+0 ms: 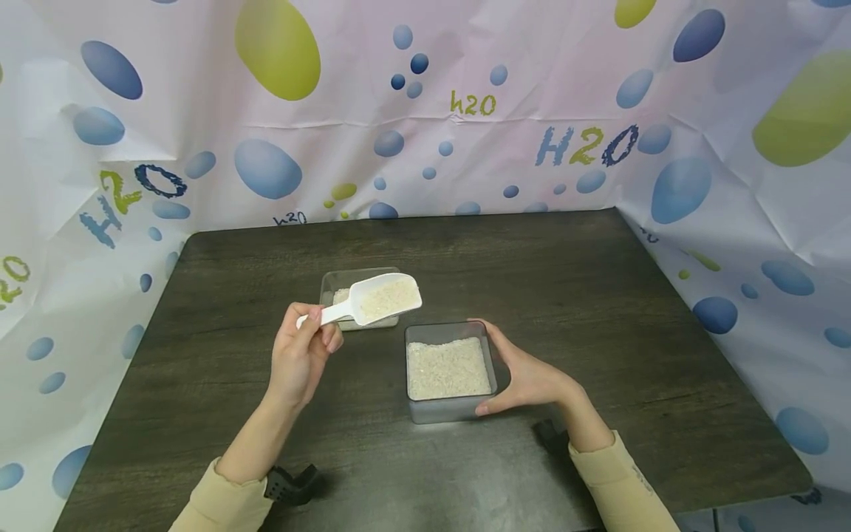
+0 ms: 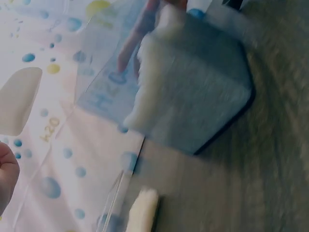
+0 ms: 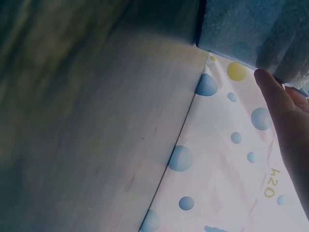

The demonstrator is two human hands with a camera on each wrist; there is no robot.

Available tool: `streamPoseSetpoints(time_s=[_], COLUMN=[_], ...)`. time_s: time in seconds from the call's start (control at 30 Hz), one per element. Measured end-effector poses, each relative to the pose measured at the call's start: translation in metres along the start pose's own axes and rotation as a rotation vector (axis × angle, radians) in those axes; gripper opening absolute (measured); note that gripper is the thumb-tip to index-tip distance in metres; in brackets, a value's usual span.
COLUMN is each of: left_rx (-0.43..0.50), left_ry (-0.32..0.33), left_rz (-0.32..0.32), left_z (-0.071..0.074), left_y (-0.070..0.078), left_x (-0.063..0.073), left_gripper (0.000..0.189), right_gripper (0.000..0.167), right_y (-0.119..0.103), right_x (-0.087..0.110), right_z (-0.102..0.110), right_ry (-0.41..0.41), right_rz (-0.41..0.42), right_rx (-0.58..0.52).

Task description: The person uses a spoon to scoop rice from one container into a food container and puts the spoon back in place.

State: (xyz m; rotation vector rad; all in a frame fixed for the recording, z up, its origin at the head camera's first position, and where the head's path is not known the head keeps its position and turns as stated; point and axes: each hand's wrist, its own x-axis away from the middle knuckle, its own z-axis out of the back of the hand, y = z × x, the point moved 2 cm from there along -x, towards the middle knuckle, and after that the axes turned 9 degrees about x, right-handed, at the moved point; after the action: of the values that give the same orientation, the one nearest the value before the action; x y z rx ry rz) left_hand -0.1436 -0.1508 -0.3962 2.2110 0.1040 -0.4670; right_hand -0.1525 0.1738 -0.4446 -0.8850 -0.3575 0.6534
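My left hand (image 1: 301,356) pinches the handle of a white scoop (image 1: 392,297) loaded with rice. The scoop is held in the air, and in the head view it overlaps part of a clear container (image 1: 330,283) behind it. Rice shows in that container too, partly hidden by the scoop. To the right stands a square translucent bin (image 1: 444,410) holding much rice (image 1: 447,369). My right hand (image 1: 528,375) grips the bin's right side, thumb at the near corner and fingers at the far one. In the left wrist view the bin (image 2: 198,96) shows rice through its wall.
A dark wood-grain table (image 1: 598,295) carries both containers. Behind it and at both sides hangs a white sheet (image 1: 465,170) printed with blue and green drops. A black wrist strap piece (image 1: 292,485) hangs beneath the left forearm.
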Motion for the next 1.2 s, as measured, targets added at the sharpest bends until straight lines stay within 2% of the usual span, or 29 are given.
streamPoseSetpoints(time_s=[0.1,0.23,0.4,0.6,0.73,0.83,1.0,1.2], left_rx=[0.012,-0.004,-0.094,-0.167,-0.220,-0.297,-0.433,-0.571], left_ry=[0.043,0.156,0.304,0.391,0.419,0.422,0.388,0.330], left_rz=[-0.025,-0.030,0.012,0.059,0.095,0.153,0.258,0.294], left_z=[0.009,0.023,0.041,0.059,0.068,0.074,0.080,0.083], left_y=[0.004,0.005,0.002,-0.004,-0.009,-0.013,-0.018,-0.023], left_x=[-0.005,-0.009,-0.010,-0.014,-0.015,-0.017,-0.021,-0.026], left_gripper=[0.012,0.011,0.009,0.011,0.009,0.005,0.006,0.006], right_gripper=[0.118,0.118,0.117,0.117,0.117,0.117,0.117,0.118], right_y=[0.001,0.001,0.002,0.003,0.003,0.003,0.002,0.000], right_x=[0.000,0.000,0.000,0.000,0.000,0.001,0.001,0.001], right_z=[0.000,0.000,0.000,0.000,0.000,0.000,0.000,0.000], right_ry=[0.000,0.000,-0.004,-0.004,-0.006,-0.006,-0.007,-0.009], right_rz=[0.003,0.004,0.000,0.004,0.007,0.001,-0.010,0.004], right_rx=[0.004,0.005,-0.002,-0.001,-0.005,-0.001,0.001,-0.010])
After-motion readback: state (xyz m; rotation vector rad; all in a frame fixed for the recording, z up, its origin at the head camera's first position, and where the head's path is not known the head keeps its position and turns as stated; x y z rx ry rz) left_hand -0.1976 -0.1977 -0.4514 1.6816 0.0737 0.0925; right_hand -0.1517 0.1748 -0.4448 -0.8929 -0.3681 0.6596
